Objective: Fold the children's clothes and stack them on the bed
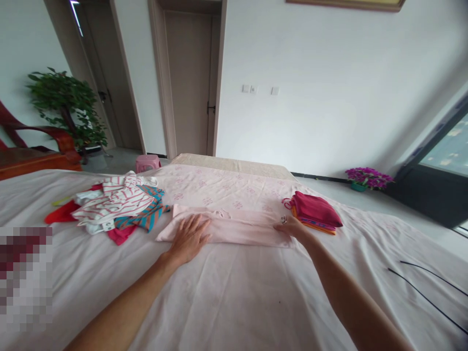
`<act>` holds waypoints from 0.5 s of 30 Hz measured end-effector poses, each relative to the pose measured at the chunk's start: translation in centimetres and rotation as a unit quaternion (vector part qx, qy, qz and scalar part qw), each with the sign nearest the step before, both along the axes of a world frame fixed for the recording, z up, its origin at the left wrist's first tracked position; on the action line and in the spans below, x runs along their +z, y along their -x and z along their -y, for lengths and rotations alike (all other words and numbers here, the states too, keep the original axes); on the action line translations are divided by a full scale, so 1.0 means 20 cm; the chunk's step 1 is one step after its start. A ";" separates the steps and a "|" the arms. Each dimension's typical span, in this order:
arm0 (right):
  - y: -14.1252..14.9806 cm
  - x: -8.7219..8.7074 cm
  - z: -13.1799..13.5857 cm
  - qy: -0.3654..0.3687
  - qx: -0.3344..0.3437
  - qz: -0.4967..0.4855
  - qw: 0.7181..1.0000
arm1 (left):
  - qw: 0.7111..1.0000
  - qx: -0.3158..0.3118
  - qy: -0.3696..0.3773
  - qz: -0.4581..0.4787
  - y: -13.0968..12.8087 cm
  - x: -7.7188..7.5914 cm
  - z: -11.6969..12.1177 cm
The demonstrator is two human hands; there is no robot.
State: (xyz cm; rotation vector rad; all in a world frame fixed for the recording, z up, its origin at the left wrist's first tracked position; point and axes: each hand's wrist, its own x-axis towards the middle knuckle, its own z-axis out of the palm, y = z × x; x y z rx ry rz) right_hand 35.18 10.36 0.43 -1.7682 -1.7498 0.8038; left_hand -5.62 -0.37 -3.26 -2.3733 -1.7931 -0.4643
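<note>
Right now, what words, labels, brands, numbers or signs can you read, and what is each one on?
None can be read.
Pink garment by the hands: no legible lettering.
Small dark mark on a white garment in the loose pile: too small to make out.
Wall plates: no readable text.

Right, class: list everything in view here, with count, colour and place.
Sheet: one, pale pink, foreground
Garment: one, pale pink, centre
Clothes pile: one, multicoloured, left
Folded stack: one, multicoloured, right
Cables: two, black, right
Cover: one, beige, beyond sheet
Stool: one, pink, back left
Chair: one, reddish brown, far left
Leafy plant: one, green, back left
Flowers: one potful, purple, back right
Doors: two, brown, back left
Wall: one, white, back
Floor: one, grey, back
Wall plates: three, white, back
Frame: one, brown, top edge
Glass panel: one, dark-framed, far right
Forearms: two, foreground
Left hand: one, on garment
Right hand: one, garment's right end
</note>
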 end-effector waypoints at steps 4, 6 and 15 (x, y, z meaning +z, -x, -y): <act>0.03 0.04 0.03 0.049 0.015 -0.097 0.994 | 1.000 0.007 -0.014 0.006 0.03 -0.01 -0.01; 0.03 0.07 0.05 0.065 0.019 -0.129 0.989 | 1.000 0.004 -0.020 0.011 0.04 -0.02 -0.01; 0.22 0.23 0.08 0.058 0.045 -0.256 0.964 | 0.999 0.005 -0.045 0.014 0.04 -0.04 -0.01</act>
